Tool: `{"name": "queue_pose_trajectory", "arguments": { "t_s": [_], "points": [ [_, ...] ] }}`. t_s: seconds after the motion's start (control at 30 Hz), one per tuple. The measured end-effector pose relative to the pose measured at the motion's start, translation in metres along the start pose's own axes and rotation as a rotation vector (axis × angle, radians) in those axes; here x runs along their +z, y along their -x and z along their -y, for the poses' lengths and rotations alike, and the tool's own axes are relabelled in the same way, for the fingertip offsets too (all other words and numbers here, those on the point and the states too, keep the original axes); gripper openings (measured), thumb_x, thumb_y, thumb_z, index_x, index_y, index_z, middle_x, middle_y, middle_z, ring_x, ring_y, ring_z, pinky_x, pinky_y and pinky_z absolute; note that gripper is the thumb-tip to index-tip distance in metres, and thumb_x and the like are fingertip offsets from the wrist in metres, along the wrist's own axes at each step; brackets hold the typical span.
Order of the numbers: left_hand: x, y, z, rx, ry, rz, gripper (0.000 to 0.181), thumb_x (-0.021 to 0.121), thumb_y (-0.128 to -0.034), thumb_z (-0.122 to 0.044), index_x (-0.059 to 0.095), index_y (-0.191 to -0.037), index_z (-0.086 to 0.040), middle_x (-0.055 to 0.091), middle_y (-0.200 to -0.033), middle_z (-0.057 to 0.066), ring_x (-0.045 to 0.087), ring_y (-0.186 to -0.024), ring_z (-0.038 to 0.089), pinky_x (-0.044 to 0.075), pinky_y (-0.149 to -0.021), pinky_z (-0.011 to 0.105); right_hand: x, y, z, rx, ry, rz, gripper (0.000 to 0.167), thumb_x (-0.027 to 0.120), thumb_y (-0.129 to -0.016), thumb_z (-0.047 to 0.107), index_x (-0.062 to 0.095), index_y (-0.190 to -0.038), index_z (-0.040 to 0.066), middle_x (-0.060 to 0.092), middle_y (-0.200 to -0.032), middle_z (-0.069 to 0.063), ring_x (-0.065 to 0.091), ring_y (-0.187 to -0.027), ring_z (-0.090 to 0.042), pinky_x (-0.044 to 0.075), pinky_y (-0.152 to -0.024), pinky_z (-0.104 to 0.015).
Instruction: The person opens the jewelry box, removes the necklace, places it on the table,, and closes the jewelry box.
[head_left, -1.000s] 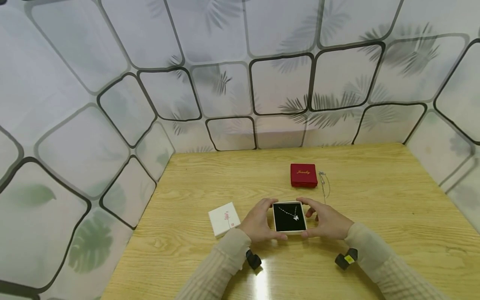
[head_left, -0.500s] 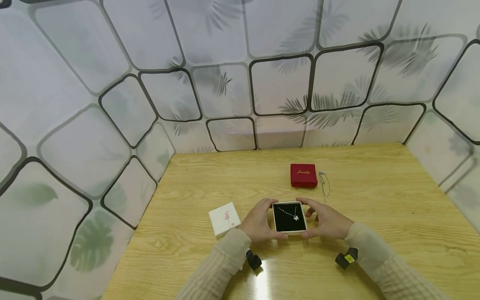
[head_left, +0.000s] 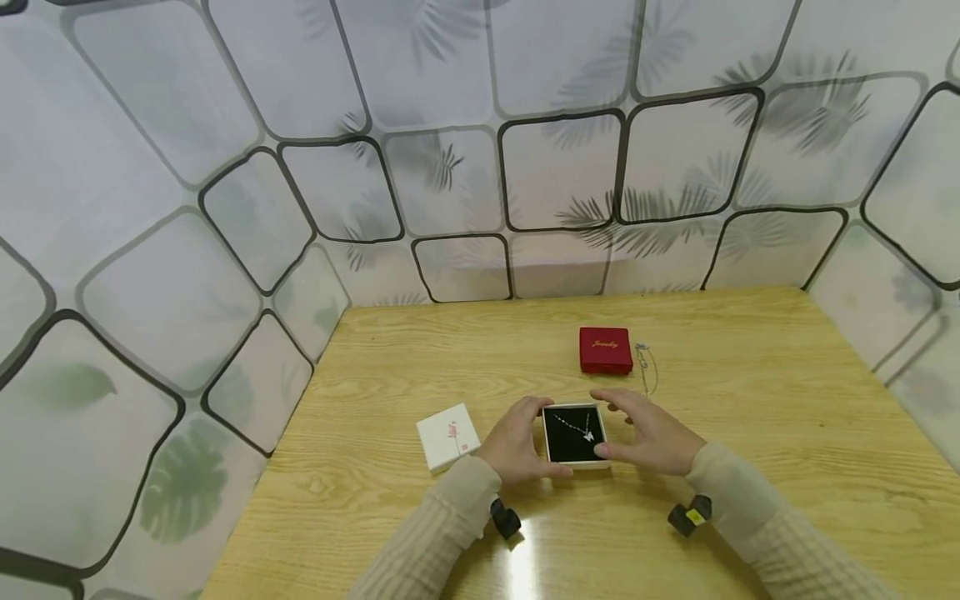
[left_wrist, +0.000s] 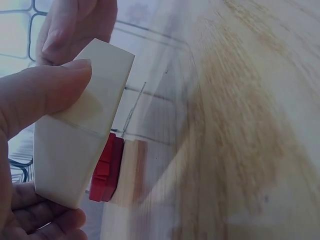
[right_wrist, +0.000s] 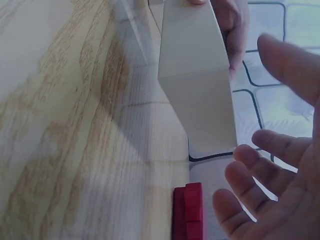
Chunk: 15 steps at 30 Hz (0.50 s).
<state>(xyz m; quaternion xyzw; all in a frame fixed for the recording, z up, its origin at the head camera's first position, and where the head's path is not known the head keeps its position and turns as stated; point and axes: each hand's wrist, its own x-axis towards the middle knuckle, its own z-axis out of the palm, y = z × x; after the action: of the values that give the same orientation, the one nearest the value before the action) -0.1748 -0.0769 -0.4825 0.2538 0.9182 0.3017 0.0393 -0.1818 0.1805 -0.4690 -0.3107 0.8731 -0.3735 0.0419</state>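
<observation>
A small white jewellery box [head_left: 591,466] with a black lining stands without its lid before me in the head view. On the lining lies a silver necklace [head_left: 588,436] with a small pendant that looks like a butterfly. My left hand [head_left: 517,447] grips the box by its left side, thumb on the near wall, as the left wrist view shows on the box [left_wrist: 75,140]. My right hand [head_left: 651,433] hovers at the right side with its fingers spread. In the right wrist view, this hand [right_wrist: 280,185] is apart from the box [right_wrist: 200,100] or barely near its corner.
A white lid [head_left: 448,437] with a pink flower print lies left of my left hand. Farther back sit a red jewellery box [head_left: 606,350] and, to its right, a second silver necklace [head_left: 651,371] on the wooden table [head_left: 390,358]. Patterned cloth walls [head_left: 562,167] surround the table.
My right hand has let go of the box's right side, its thumb lifting off the near wall and its fingers spreading. My left hand keeps its grip; the box has barely shifted.
</observation>
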Motion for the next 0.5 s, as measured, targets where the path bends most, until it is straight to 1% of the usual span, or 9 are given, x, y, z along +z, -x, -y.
{"name": "queue_pose_trajectory", "arguments": {
  "t_s": [0.1, 0.2, 0.5],
  "points": [
    [0.000, -0.001, 0.001, -0.010, 0.009, 0.006, 0.102, 0.086, -0.0634, -0.051, 0.038, -0.143, -0.009, 0.049, -0.133, 0.001, 0.048, -0.120, 0.015, 0.042, -0.102, 0.033, 0.001, -0.002, 0.004, -0.023, 0.056, -0.020, 0.069, 0.070, -0.085, 0.046, 0.048, -0.140, 0.010, 0.047, -0.140, -0.010, 0.046, -0.123, -0.034, 0.042, -0.095, -0.060],
    [0.001, -0.001, 0.001, -0.011, 0.012, 0.006, 0.101, 0.086, -0.0635, -0.052, 0.039, -0.142, -0.009, 0.049, -0.132, 0.001, 0.048, -0.119, 0.015, 0.042, -0.102, 0.033, 0.003, -0.005, 0.005, -0.029, 0.098, -0.012, 0.067, 0.070, -0.085, 0.048, 0.052, -0.137, 0.010, 0.049, -0.139, -0.009, 0.043, -0.127, -0.033, 0.038, -0.099, -0.060],
    [0.006, -0.002, 0.004, -0.015, -0.017, 0.013, 0.099, 0.085, -0.0651, -0.052, 0.039, -0.141, -0.007, 0.049, -0.133, 0.003, 0.048, -0.119, 0.016, 0.042, -0.101, 0.033, 0.013, -0.015, 0.004, -0.025, 0.168, 0.048, 0.055, 0.074, -0.085, 0.036, 0.057, -0.133, 0.014, 0.049, -0.140, -0.009, 0.042, -0.127, -0.032, 0.039, -0.100, -0.057]
  ]
}}
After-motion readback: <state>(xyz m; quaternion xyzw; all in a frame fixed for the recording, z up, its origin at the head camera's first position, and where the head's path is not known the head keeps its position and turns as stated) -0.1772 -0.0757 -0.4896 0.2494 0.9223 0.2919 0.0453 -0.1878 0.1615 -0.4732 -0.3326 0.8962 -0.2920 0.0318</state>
